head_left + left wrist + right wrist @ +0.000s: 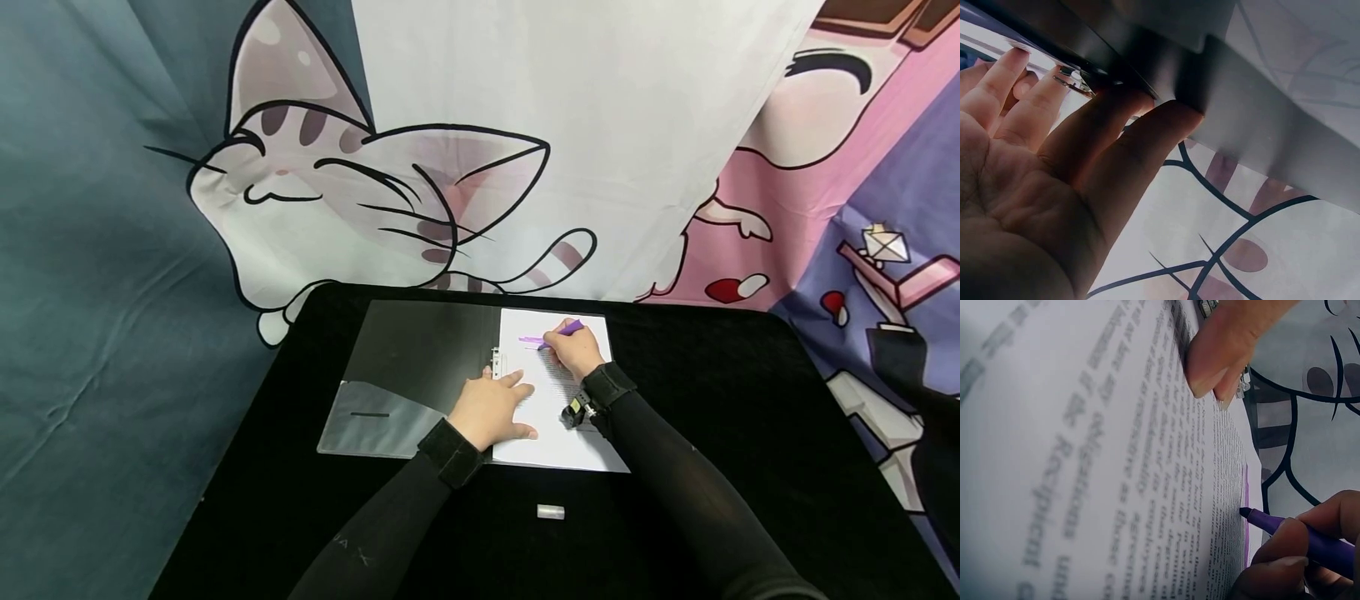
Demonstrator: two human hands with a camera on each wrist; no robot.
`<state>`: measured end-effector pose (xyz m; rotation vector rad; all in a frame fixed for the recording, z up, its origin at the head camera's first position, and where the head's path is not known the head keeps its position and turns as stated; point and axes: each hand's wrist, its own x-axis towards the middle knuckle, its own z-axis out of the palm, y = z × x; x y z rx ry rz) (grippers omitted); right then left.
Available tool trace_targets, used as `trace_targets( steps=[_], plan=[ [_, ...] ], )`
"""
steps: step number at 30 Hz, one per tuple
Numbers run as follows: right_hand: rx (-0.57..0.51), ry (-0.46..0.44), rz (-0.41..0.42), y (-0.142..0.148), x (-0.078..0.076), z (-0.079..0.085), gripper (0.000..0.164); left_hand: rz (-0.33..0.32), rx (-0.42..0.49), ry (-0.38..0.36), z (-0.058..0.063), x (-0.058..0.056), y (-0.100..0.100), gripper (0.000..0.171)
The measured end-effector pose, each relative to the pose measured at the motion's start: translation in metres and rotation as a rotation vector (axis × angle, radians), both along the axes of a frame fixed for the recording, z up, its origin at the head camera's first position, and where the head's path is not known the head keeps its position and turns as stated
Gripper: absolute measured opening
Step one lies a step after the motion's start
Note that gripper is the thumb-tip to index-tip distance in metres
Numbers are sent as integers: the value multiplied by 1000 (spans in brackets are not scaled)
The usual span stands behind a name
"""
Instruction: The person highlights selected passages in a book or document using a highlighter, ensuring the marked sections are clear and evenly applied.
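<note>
A purple highlighter (pixel 572 327) is pinched in my right hand (pixel 576 351). In the right wrist view its dark tip (pixel 1245 512) meets the printed paper (pixel 1104 462) beside a purple stroke (pixel 1247 487). The head view shows purple marks near the top of the sheet (pixel 525 450). The sheet lies on the right side of an opened grey folder (pixel 427 342) with a metal clip (pixel 495 362) at its spine. My left hand (pixel 491 410) rests with spread fingers across the spine and the sheet's left part.
A small whitish cylinder-like piece (pixel 551 512) lies on the black-covered table (pixel 712 375) in front of the folder. The folder's left cover has a pocket (pixel 382 425) with a slit. Behind the table hangs a cloth (pixel 637 100) printed with cartoon cats.
</note>
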<state>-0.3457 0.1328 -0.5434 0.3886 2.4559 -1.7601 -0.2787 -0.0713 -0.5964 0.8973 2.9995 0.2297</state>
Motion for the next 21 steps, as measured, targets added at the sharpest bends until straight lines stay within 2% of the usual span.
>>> trace_targets(
  steps=[7,14,21],
  plan=[
    [20,1,-1,1,1,1,19,6,8,-10,-1,0,0,89],
    [37,6,5,2,0,1,20,-9,-2,37,-6,-1,-1,89],
    [49,0,12,4,-2,-1,19,-12,-12,59,-5,-1,-1,91]
  ],
)
